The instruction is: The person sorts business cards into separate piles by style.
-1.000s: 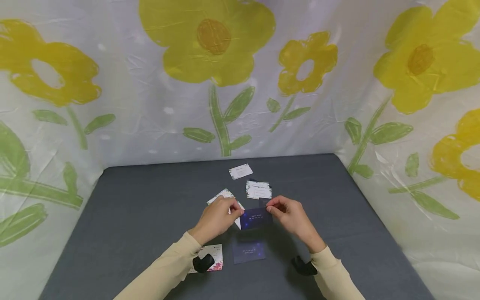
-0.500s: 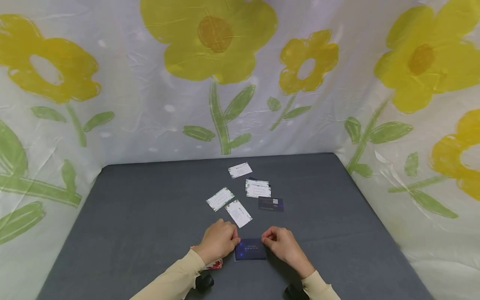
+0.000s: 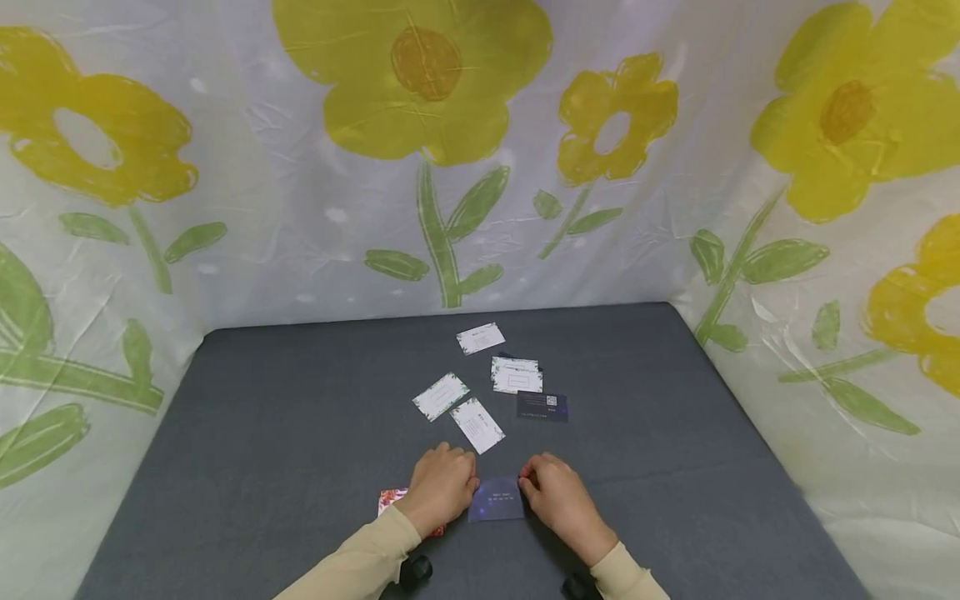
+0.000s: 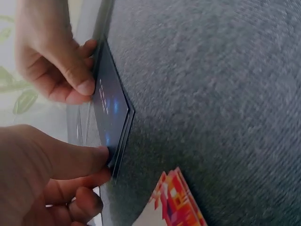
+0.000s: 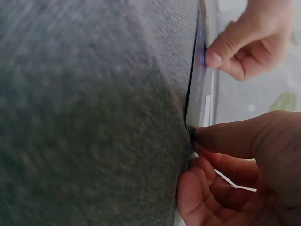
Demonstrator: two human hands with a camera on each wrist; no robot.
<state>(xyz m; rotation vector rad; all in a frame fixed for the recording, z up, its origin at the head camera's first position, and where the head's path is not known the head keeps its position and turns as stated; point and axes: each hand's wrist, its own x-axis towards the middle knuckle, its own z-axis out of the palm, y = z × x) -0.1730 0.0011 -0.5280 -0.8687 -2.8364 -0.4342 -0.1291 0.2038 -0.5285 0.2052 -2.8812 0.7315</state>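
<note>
Dark blue business cards [image 3: 497, 502] with pale print and bright blue specks lie stacked on the table close in front of the person. In the left wrist view the layered edges of the cards [image 4: 111, 106] show slightly offset. My left hand [image 3: 440, 486] pinches the left end between thumb and index finger. At the opposite end, my right hand [image 3: 558, 500] pinches the stack with thumb and fingers, the other fingers curled below. Partly covered by the left wrist is a pile of red-and-white floral cards [image 3: 390, 497].
Beyond the hands lie white leaf-bordered cards [image 3: 477, 426], a white card [image 3: 441, 397] and a dark card [image 3: 542, 407] with a square code. Farther back are overlapping white cards [image 3: 517, 377] and a lone white card [image 3: 481, 338]. A flower-printed curtain [image 3: 300, 208] surrounds the grey table [image 3: 300, 417].
Both hands have come down and nearer the person, bringing a raised blue card onto the blue one lying on the table. The white cards and dark card beyond are uncovered now.
</note>
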